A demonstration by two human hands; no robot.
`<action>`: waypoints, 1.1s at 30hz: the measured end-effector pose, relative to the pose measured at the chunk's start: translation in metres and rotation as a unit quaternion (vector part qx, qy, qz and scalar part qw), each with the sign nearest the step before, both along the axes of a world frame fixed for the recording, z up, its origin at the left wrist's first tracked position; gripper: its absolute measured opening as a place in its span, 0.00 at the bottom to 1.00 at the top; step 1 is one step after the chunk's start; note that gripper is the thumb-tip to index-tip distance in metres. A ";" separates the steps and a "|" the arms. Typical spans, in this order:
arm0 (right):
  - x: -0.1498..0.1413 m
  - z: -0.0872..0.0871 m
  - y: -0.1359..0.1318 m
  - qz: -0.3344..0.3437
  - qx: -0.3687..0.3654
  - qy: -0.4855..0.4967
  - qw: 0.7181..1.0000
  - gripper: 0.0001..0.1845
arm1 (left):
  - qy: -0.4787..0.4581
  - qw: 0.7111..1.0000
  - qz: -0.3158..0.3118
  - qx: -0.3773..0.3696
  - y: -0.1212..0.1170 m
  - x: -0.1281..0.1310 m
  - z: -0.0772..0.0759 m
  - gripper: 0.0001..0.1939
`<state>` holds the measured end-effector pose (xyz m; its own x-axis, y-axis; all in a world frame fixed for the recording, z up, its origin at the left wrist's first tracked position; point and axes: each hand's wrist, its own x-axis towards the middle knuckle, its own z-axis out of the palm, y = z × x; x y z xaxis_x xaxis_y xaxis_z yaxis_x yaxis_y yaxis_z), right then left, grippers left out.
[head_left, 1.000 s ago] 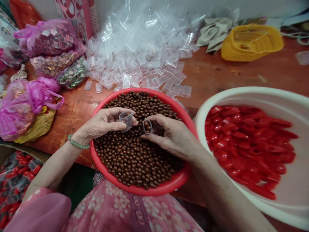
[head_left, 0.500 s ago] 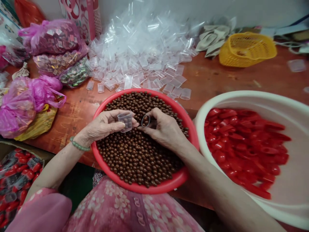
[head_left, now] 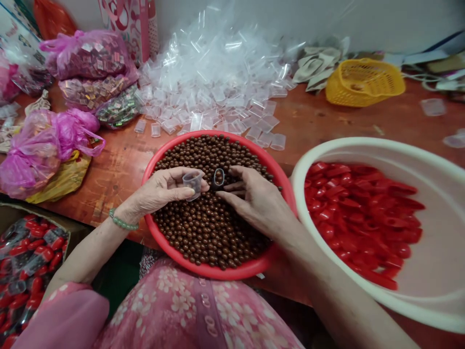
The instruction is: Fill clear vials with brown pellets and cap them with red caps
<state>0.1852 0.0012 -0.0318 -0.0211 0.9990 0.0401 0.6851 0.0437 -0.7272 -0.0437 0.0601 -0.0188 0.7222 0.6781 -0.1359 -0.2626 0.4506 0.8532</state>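
Reddish-brown wood desk [head_left: 308, 114], pale wall [head_left: 363, 24] behind, clear cups [head_left: 225, 87] heaped toward the back. Red basin [head_left: 214, 273] of brown balls [head_left: 203, 232] sits just beside the white basin [head_left: 441, 232] (next to no gap at the rims), near edge by the floral garment [head_left: 170, 310]; bare desk runs between white basin and yellow basket [head_left: 348, 97]. Left hand [head_left: 165, 189] pinches a held cup [head_left: 192, 183] over the balls, mouth up. Right hand [head_left: 256, 194] has a slack grip, fingers parted; second cup [head_left: 219, 185] is just off its fingertips, balls in its mouth, contact can't tell.
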 end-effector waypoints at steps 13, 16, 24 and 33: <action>-0.028 0.014 -0.013 0.151 -0.048 -0.155 0.975 0.12 | 0.028 0.999 0.016 0.029 -0.013 0.004 -0.006 0.21; -0.024 0.021 -0.010 0.164 -0.019 -0.081 0.983 0.10 | 0.034 0.999 0.021 0.037 -0.014 0.003 -0.006 0.20; -0.021 0.075 0.012 0.158 0.088 0.012 0.984 0.04 | 0.077 0.993 -0.019 0.089 -0.015 0.000 -0.003 0.23; -0.025 0.082 0.033 0.289 0.037 -0.033 0.956 0.12 | 0.076 0.985 -0.049 0.146 -0.014 0.003 0.004 0.19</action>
<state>0.1600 0.0347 0.0506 -0.5739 0.8139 0.0904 0.5745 0.4788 -0.6638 -0.0403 0.0461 -0.0150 0.7720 0.6331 -0.0567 -0.0893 0.1963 0.9765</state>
